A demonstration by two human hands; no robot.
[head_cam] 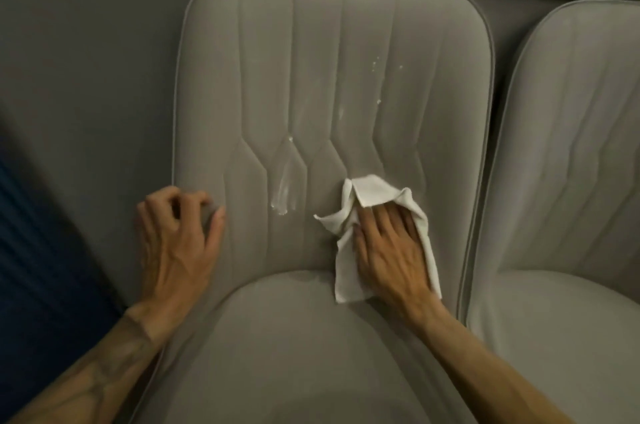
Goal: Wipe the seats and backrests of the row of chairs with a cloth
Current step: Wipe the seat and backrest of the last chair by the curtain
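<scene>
Fingers (382, 220) straight, the right hand (393, 254) pressed one crumpled white cloth (375, 191) flat on the lower backrest of one grey stitched fabric chair (311, 43) (a second chair (575, 146) stood just beside, right); the left hand (178, 233) curled at its left edge, grip unclear.

right hand (388, 250) presses a cloth (375, 189) on the backrest (311, 60). left hand (173, 243) grips its edge. smears (284, 188) lie between them.
</scene>
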